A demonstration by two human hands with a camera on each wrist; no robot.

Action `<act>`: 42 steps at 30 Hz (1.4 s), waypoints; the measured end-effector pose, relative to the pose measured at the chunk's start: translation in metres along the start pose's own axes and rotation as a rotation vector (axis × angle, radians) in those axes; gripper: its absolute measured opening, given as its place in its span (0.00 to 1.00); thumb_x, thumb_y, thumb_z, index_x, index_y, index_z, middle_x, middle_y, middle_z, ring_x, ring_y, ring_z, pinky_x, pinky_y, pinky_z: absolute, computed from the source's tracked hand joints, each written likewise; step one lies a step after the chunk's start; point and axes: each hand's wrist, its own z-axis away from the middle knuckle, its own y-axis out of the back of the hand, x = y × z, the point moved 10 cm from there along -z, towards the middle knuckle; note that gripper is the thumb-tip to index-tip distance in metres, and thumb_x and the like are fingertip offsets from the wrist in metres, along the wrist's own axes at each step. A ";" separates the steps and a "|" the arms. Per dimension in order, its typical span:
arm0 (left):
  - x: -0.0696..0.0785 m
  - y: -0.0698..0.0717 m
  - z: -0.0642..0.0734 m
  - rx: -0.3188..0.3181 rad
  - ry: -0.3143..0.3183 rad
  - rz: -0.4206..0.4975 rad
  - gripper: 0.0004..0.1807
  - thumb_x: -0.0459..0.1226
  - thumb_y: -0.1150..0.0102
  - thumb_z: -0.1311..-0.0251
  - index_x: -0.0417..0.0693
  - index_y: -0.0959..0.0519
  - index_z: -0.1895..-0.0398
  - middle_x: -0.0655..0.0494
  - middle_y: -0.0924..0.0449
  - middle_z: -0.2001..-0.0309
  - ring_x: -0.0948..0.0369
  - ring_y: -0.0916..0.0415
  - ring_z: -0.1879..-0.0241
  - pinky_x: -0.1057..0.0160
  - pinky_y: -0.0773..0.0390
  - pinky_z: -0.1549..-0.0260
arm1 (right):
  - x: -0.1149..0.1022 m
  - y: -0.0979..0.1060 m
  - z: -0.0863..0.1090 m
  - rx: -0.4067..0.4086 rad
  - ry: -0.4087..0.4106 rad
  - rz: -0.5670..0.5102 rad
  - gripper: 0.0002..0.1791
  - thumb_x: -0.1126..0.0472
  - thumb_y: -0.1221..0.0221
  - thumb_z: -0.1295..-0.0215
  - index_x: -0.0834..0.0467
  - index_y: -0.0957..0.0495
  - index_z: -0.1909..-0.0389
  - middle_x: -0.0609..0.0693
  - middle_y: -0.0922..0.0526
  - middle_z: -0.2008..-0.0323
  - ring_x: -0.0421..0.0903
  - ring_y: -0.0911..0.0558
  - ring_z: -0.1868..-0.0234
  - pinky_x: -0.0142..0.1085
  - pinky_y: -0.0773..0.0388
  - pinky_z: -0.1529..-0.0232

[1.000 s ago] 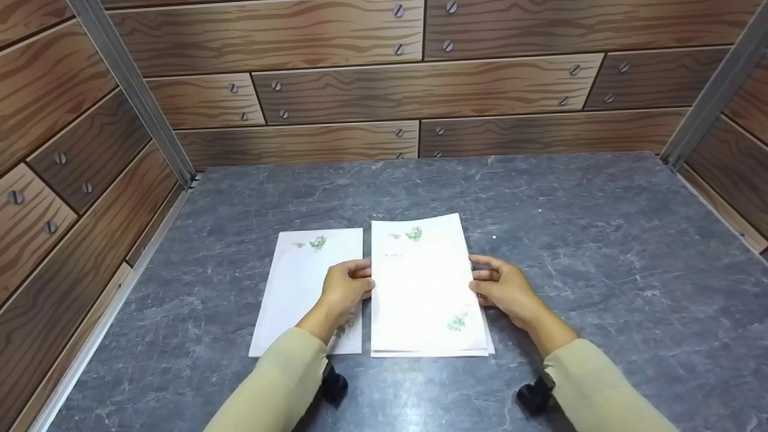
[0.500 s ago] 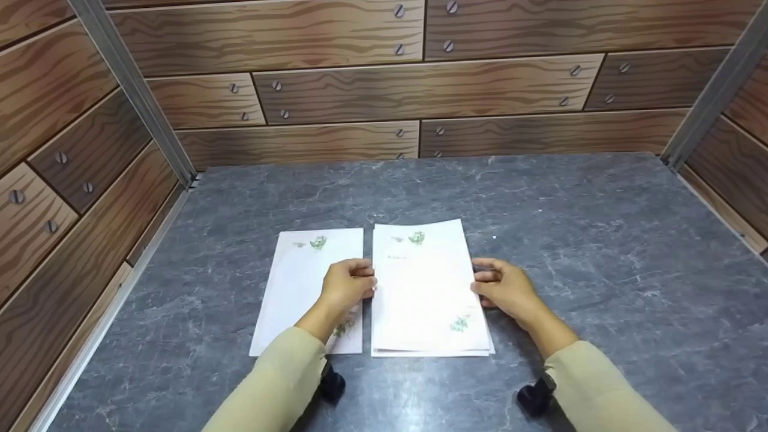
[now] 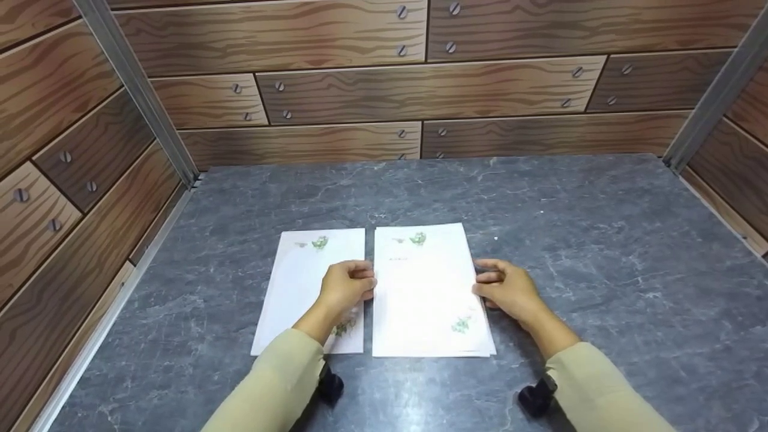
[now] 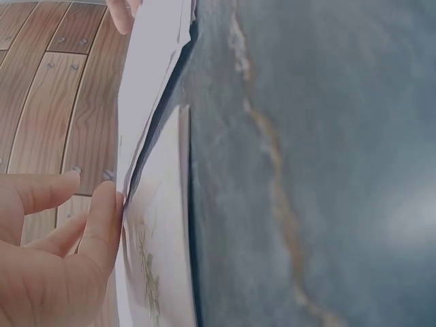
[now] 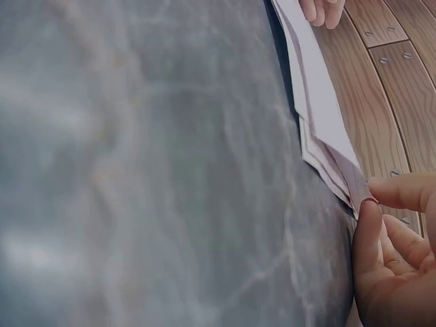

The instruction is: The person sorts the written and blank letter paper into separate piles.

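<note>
Two stacks of white paper with green leaf prints lie side by side on the table in the head view. My left hand [image 3: 347, 285] is at the left edge of the right-hand paper stack [image 3: 423, 294], thumb and fingertips pinching it, and its wrist passes over the left-hand paper stack [image 3: 306, 270]. Across from it, my right hand [image 3: 507, 291] pinches the same stack's right edge. In the right wrist view the thumb [image 5: 368, 235] meets the paper edge, where the sheets [image 5: 320, 102] are slightly fanned. The left wrist view shows the left thumb [image 4: 102, 218] against the sheets' side.
Grey marbled tabletop [image 3: 600, 270] surrounds both stacks. Wood-patterned panels [image 3: 360, 90] stand behind and along both sides, with metal posts [image 3: 138, 90] in the corners. Black wrist devices [image 3: 537, 399] hang below the sleeves.
The top sheets of the right-hand stack have come down a little, their far edge dropping towards me, and the layers line up more closely at the near edge. Both hands stay at its sides.
</note>
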 end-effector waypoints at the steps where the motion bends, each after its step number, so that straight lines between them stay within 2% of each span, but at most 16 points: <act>1: 0.000 0.000 0.000 0.001 0.001 -0.003 0.19 0.24 0.43 0.40 0.30 0.26 0.45 0.44 0.24 0.57 0.55 0.21 0.58 0.65 0.19 0.61 | 0.000 0.000 0.000 0.000 -0.002 0.000 0.28 0.69 0.37 0.41 0.66 0.30 0.39 0.58 0.18 0.57 0.41 0.20 0.69 0.32 0.21 0.73; 7: -0.001 0.001 0.000 0.011 0.012 -0.012 0.19 0.24 0.42 0.41 0.30 0.26 0.45 0.45 0.23 0.58 0.55 0.21 0.59 0.66 0.19 0.62 | -0.001 0.000 0.000 0.004 -0.017 0.000 0.27 0.67 0.38 0.40 0.66 0.30 0.39 0.57 0.18 0.58 0.41 0.20 0.68 0.32 0.21 0.72; 11: 0.000 0.001 0.000 0.014 0.018 0.012 0.19 0.24 0.42 0.40 0.30 0.26 0.45 0.44 0.24 0.58 0.55 0.21 0.59 0.65 0.19 0.62 | -0.003 0.000 -0.001 -0.005 -0.025 -0.024 0.28 0.63 0.38 0.37 0.64 0.32 0.37 0.58 0.19 0.54 0.45 0.19 0.61 0.34 0.19 0.68; 15: 0.005 0.002 0.000 0.000 0.007 0.042 0.20 0.26 0.42 0.39 0.31 0.27 0.43 0.44 0.25 0.56 0.53 0.21 0.57 0.64 0.19 0.62 | -0.013 -0.001 0.000 -0.029 0.006 -0.101 0.31 0.62 0.40 0.36 0.63 0.37 0.34 0.60 0.21 0.51 0.54 0.20 0.52 0.39 0.18 0.63; 21: 0.018 0.008 0.004 -0.008 -0.037 0.065 0.24 0.33 0.38 0.41 0.33 0.28 0.42 0.44 0.24 0.54 0.52 0.21 0.55 0.63 0.19 0.59 | -0.028 -0.001 0.001 -0.026 0.042 -0.145 0.34 0.55 0.39 0.36 0.61 0.38 0.32 0.61 0.24 0.48 0.55 0.21 0.51 0.44 0.19 0.60; 25: 0.029 0.016 0.007 0.013 -0.077 0.076 0.27 0.37 0.35 0.42 0.34 0.27 0.41 0.44 0.24 0.54 0.51 0.22 0.54 0.62 0.19 0.59 | -0.038 -0.004 0.001 -0.019 0.062 -0.127 0.36 0.50 0.38 0.37 0.59 0.38 0.31 0.60 0.24 0.47 0.54 0.22 0.50 0.46 0.21 0.54; 31: 0.043 0.034 0.010 0.069 -0.133 0.080 0.29 0.42 0.35 0.43 0.33 0.27 0.43 0.43 0.22 0.54 0.51 0.21 0.54 0.57 0.18 0.60 | -0.054 -0.009 0.002 -0.010 0.108 -0.108 0.37 0.50 0.39 0.36 0.59 0.40 0.30 0.60 0.26 0.45 0.53 0.25 0.48 0.47 0.25 0.50; 36: 0.046 0.051 0.011 0.085 -0.150 0.096 0.30 0.46 0.37 0.41 0.34 0.27 0.42 0.42 0.22 0.50 0.50 0.22 0.51 0.52 0.21 0.55 | -0.061 -0.019 0.002 -0.020 0.127 -0.116 0.40 0.50 0.38 0.37 0.59 0.44 0.29 0.62 0.31 0.41 0.55 0.28 0.46 0.46 0.28 0.47; 42: 0.042 0.070 0.011 0.086 -0.157 0.094 0.31 0.46 0.38 0.40 0.36 0.29 0.39 0.40 0.24 0.47 0.48 0.25 0.47 0.49 0.24 0.50 | -0.066 -0.031 0.002 -0.023 0.123 -0.136 0.43 0.53 0.37 0.38 0.58 0.47 0.28 0.62 0.35 0.38 0.57 0.31 0.41 0.47 0.30 0.43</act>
